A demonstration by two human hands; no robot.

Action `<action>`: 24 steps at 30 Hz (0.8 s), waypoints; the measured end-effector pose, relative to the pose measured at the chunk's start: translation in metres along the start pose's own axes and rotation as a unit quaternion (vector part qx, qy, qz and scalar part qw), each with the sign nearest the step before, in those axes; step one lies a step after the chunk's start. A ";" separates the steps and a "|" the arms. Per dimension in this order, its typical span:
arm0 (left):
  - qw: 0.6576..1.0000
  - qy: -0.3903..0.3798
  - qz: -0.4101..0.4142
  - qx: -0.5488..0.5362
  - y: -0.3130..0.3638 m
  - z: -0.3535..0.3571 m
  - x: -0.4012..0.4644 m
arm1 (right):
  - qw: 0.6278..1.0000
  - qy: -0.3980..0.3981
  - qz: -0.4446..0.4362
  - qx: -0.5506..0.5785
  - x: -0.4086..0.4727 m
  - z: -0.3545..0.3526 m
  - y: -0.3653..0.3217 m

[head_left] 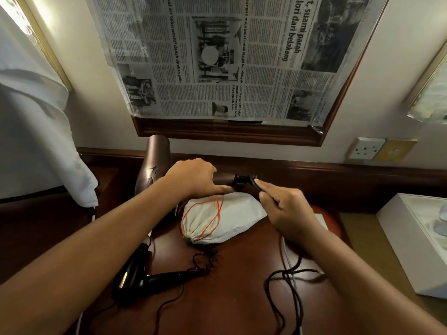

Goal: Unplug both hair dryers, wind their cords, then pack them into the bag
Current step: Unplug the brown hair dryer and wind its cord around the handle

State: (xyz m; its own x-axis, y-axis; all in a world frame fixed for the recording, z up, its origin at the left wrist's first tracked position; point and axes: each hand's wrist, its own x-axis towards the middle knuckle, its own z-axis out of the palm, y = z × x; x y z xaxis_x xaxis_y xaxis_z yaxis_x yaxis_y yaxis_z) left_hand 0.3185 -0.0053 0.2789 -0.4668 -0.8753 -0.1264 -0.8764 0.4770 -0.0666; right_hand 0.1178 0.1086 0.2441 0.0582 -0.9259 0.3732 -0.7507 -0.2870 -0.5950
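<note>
The left hand (193, 180) grips the handle of the brown hair dryer (154, 165), whose barrel stands up at eleven o'clock. The right hand (287, 209) pinches its dark cord (285, 276) just beside the handle's end, the rest trailing loose toward five o'clock on the table (229, 298). Between the hands, at the middle, lies the white drawstring bag (222, 218) with orange strings, its mouth gathered tight; it looks full, though what it holds cannot be told. The black hair dryer (135, 276) lies at seven o'clock with its curly cord (205, 257) unwound. A white box (411, 243) sits at three o'clock.
</note>
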 end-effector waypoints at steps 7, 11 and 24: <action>1.000 0.012 -0.003 -0.003 -0.004 0.001 0.004 | 0.979 -0.007 0.121 0.166 -0.018 0.024 -0.009; 1.000 0.021 0.000 -0.003 -0.004 -0.002 0.004 | 0.950 -0.034 0.176 0.256 -0.017 0.030 -0.009; 0.997 0.047 0.026 -0.060 0.001 -0.017 -0.007 | 0.758 -0.058 0.286 0.583 -0.025 0.050 0.005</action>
State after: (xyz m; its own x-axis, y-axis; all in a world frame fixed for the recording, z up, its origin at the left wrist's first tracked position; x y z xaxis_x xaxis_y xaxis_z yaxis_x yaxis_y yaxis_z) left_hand 0.3186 -0.0005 0.2969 -0.5155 -0.8563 -0.0333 -0.8563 0.5133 0.0563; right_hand 0.1451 0.1180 0.1963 0.0516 -0.9768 -0.2079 0.4134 0.2103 -0.8859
